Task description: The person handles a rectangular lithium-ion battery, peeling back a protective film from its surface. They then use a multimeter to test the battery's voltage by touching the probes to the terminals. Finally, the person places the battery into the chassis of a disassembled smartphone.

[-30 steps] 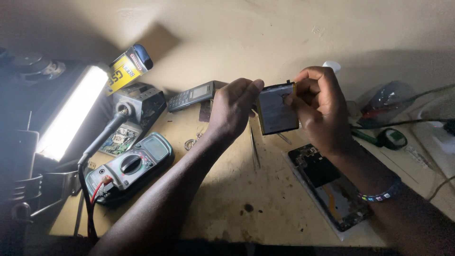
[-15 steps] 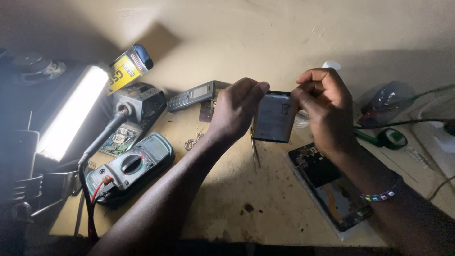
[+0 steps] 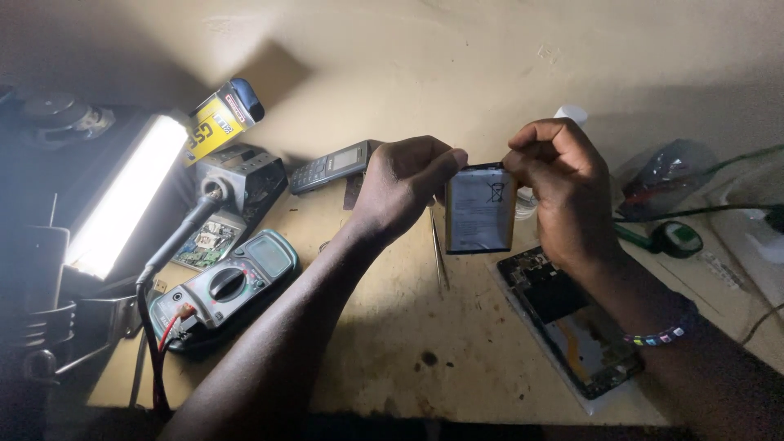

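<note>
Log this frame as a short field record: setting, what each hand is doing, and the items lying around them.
setting: worn workbench against a wall, lit by a bar lamp on the left
left hand: pinches the left edge of the flat phone battery
right hand: pinches the battery's upper right corner
battery: held above the bench, label toward the camera
under right hand: opened smartphone, insides exposed
left side: multimeter, keypad phone

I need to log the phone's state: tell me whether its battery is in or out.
Out: both hands hold the flat grey battery above the opened black phone on the table.
</note>
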